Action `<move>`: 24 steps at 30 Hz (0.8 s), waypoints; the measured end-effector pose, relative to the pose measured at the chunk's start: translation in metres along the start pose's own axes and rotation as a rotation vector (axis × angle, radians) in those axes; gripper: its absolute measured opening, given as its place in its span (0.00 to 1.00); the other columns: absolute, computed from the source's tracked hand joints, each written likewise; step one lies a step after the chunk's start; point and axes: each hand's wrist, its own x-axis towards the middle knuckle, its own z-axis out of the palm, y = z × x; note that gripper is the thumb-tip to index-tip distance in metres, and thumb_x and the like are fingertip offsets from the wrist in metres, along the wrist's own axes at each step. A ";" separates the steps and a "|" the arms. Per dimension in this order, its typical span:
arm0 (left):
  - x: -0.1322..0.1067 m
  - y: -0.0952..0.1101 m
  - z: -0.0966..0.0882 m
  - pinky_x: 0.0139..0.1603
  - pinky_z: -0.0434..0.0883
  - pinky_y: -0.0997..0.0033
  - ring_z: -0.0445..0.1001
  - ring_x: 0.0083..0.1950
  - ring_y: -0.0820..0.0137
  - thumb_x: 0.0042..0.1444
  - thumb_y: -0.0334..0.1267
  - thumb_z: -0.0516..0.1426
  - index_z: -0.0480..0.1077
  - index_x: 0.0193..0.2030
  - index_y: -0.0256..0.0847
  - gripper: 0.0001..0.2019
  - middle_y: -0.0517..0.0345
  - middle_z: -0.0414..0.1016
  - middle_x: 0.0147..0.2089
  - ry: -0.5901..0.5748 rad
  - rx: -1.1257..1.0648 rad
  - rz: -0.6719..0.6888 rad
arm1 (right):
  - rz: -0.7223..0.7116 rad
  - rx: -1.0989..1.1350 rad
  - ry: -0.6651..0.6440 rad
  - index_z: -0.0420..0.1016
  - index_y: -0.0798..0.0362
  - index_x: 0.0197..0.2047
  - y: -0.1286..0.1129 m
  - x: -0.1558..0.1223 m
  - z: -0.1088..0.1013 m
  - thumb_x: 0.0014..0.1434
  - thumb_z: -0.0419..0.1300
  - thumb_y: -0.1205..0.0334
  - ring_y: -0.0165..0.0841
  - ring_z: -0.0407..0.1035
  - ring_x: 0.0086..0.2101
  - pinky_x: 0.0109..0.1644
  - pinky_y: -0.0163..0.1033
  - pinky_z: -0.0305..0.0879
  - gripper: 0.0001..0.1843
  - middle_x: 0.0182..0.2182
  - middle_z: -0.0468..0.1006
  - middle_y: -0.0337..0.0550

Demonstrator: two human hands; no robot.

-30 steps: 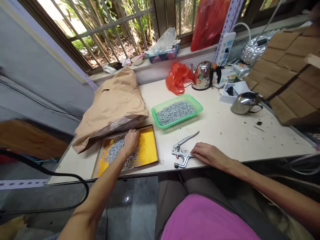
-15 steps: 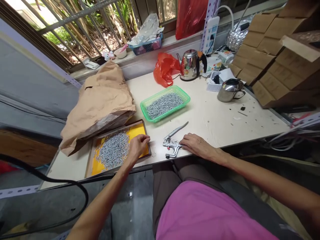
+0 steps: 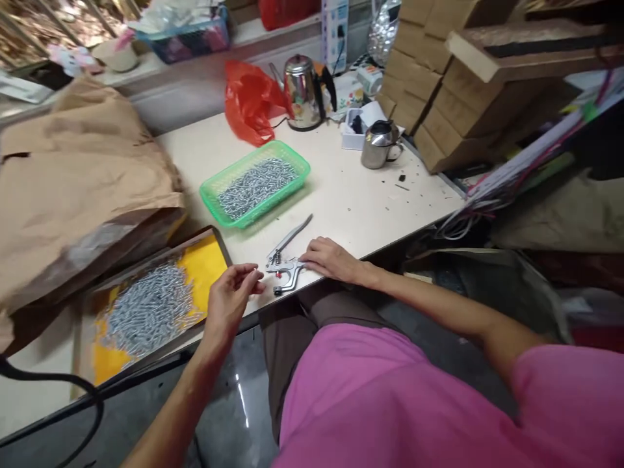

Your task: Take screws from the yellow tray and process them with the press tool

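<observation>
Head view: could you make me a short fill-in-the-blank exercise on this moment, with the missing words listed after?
1. The ____ hand is on a handle of the snap pliers.
2. The plastic basket of small metal pieces is coloured ____.
3. The kettle stands next to a crumpled red plastic ____.

Missing words: right; green; bag.

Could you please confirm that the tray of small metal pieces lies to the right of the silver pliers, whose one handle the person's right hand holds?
Not quite: the tray of small metal pieces lies to the left of the silver pliers, as the head view shows. The person's right hand does hold one handle.
</observation>
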 end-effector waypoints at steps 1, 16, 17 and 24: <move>-0.001 -0.001 0.002 0.35 0.73 0.72 0.75 0.30 0.73 0.45 0.46 0.65 0.70 0.44 0.34 0.22 0.54 0.77 0.34 -0.013 -0.037 -0.027 | 0.000 0.005 0.005 0.75 0.56 0.46 0.000 0.000 0.000 0.68 0.50 0.56 0.36 0.63 0.40 0.46 0.41 0.60 0.16 0.38 0.72 0.48; 0.001 -0.003 0.011 0.34 0.76 0.73 0.76 0.30 0.70 0.37 0.45 0.68 0.75 0.39 0.37 0.21 0.56 0.79 0.36 0.101 0.030 -0.199 | 0.091 -0.226 -0.096 0.72 0.50 0.51 0.002 0.008 -0.007 0.68 0.46 0.45 0.34 0.61 0.44 0.50 0.37 0.54 0.22 0.44 0.70 0.42; 0.004 -0.005 0.010 0.33 0.76 0.73 0.76 0.30 0.71 0.37 0.45 0.67 0.75 0.37 0.39 0.20 0.57 0.79 0.36 0.116 0.016 -0.212 | 0.121 -0.255 -0.091 0.71 0.49 0.51 0.002 0.009 -0.008 0.68 0.46 0.44 0.34 0.60 0.45 0.49 0.37 0.54 0.23 0.44 0.70 0.41; -0.004 0.001 0.014 0.29 0.75 0.75 0.73 0.27 0.75 0.31 0.47 0.70 0.74 0.32 0.43 0.20 0.66 0.78 0.31 0.141 -0.012 -0.242 | 0.103 -0.225 -0.022 0.74 0.47 0.47 0.000 0.006 -0.002 0.68 0.47 0.47 0.34 0.60 0.44 0.46 0.38 0.54 0.19 0.44 0.71 0.39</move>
